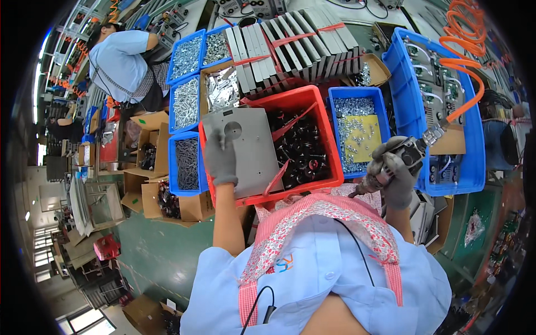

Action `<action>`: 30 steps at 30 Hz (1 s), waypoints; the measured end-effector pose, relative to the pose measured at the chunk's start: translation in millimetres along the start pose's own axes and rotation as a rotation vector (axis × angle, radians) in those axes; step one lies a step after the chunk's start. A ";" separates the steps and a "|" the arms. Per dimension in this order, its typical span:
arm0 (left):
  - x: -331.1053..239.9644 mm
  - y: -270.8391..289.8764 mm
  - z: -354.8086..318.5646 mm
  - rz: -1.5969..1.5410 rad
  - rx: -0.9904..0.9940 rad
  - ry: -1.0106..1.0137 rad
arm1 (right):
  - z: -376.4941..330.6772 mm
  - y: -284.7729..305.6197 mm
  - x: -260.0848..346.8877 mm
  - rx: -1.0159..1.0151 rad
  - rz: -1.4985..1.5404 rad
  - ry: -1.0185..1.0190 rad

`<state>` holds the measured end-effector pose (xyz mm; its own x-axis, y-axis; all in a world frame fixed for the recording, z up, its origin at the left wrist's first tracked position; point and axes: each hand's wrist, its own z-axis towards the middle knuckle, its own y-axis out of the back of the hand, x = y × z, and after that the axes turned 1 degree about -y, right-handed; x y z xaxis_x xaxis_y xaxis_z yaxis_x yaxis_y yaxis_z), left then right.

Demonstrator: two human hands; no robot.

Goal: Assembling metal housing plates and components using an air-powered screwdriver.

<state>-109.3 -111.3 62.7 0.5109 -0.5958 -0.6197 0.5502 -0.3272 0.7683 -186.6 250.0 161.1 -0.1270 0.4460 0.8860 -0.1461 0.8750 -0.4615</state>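
By left grip (221, 159) — flat grey panel (254, 153)

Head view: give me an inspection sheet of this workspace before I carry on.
Surface: mostly covered by blue bins and stacked gray panels.
Job's things: gray plate across the left part of the red bin; dark parts inside the bin.
Clutter: cardboard boxes at left.
Grips: left grip over the plate, gloved; right grip around a power tool, gloved.
Cables: orange coiled hose joined to the tool.
Surroundings: co-worker at upper left; green floor.
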 end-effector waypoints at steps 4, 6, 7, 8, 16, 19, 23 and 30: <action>32.5 -2.0 15.6 0.466 0.254 0.068 | 8.1 5.8 2.8 0.001 -0.177 -0.119; 105.8 -29.9 14.1 0.007 0.157 -0.172 | 7.9 10.3 -10.7 -0.056 -0.051 -0.181; 108.1 -31.1 18.0 0.005 0.168 -0.135 | 6.3 13.9 -15.7 -0.116 0.067 -0.298; 107.1 -35.2 22.3 -0.001 0.187 -0.100 | 9.2 20.2 -21.8 -0.156 0.086 -0.314; -123.9 2.4 5.9 -0.246 0.546 -0.472 | 27.4 -4.7 -25.5 0.211 -0.385 0.192; -198.2 -9.8 -25.6 -0.436 0.565 -0.750 | 23.7 -15.2 -21.9 0.064 -0.695 0.540; -183.5 -55.7 -4.1 -0.603 0.643 -0.760 | 23.8 -10.3 -32.3 -0.076 -0.882 0.718; -190.8 -68.0 -12.5 -0.640 0.918 -0.751 | 23.1 31.7 -12.9 0.331 -1.075 0.064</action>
<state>-236.0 33.8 126.7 -0.3125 -0.3124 -0.8971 -0.2341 -0.8899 0.3914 -212.3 267.7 133.9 0.2708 -0.4927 0.8270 -0.4037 0.7218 0.5622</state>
